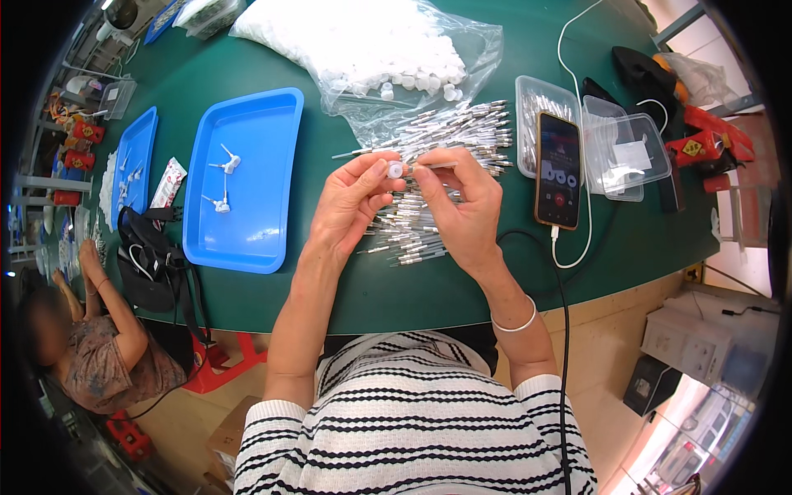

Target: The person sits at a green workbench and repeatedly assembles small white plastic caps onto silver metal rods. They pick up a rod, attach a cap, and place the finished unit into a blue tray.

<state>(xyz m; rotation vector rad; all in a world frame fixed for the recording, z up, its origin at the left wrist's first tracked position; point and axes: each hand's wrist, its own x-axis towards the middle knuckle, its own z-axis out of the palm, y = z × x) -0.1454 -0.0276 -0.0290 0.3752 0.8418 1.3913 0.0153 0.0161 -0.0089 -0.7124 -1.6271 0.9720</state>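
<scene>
Between the thumb and fingers of my left hand (351, 196) is a small white round plastic cap (395, 170). My right hand (467, 206) is closed in a pinch right beside it, on a thin pale rod (437, 164) that lies mostly behind the fingers. Whether the rod's tip touches the cap is too small to tell. Below and behind both hands spreads a loose pile of thin metal-and-white rods (417, 223). Off to the left, a blue tray (239, 247) holds two white plastic pieces with thin stems (229, 162).
A clear bag of white caps (363, 41) lies open at the back. To the right are a clear box of rods (525, 157), a phone (558, 165) on a white cable, and clear lids (635, 157). Leftward, a black bag (144, 260), another blue tray (136, 157) and a seated person (107, 355).
</scene>
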